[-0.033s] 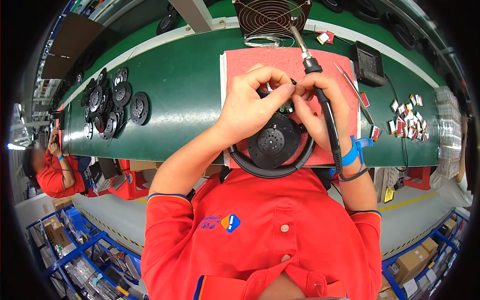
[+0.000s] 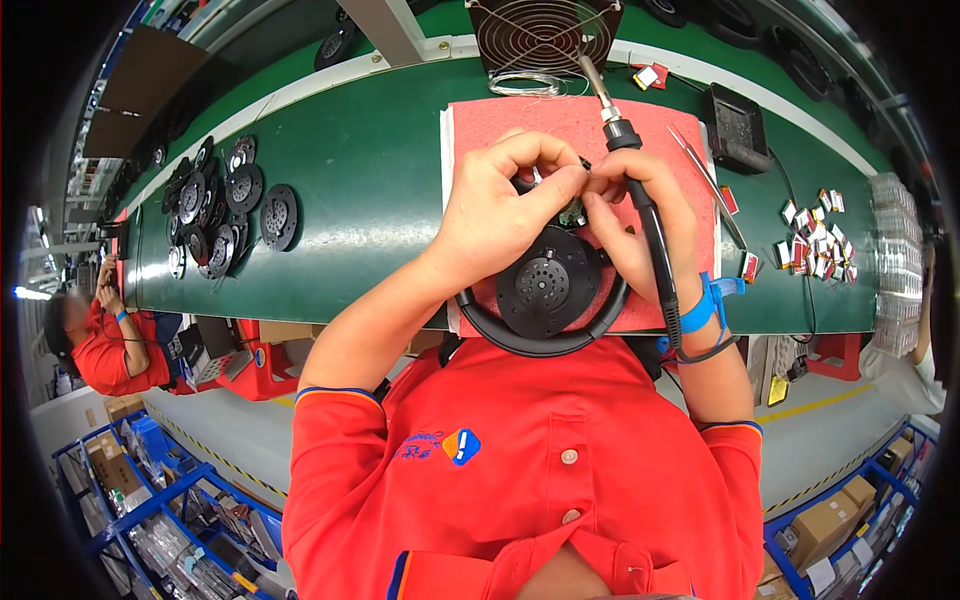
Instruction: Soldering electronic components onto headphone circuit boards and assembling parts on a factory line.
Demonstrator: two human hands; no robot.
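Note:
On the pink mat (image 2: pixel 480 125) lies a black headphone with its curved headband (image 2: pixel 545 346) towards me. A round black speaker plate (image 2: pixel 546 283) with small holes sits inside the band. My left hand (image 2: pixel 495 205) is closed in a pinch above the far earcup, where a bit of green circuit board (image 2: pixel 572 215) shows. What its fingertips hold is hidden. My right hand (image 2: pixel 682 215) keeps a soldering iron (image 2: pixel 622 134) in its grip, tip pointing away from me. Its thumb and fingertips meet near the left fingertips; any small part between them cannot be made out.
A fan with a wire guard (image 2: pixel 543 35) stands behind the mat, a solder wire coil (image 2: pixel 525 83) before it. Tweezers (image 2: pixel 708 185) lie at the mat's right edge. Black tray (image 2: pixel 737 128), small batteries (image 2: pixel 820 240) and stacked clear trays (image 2: pixel 897 265) are right; speaker plates (image 2: pixel 205 215) left.
The soldering iron has shifted very slightly to the left. Both hands stay almost in place.

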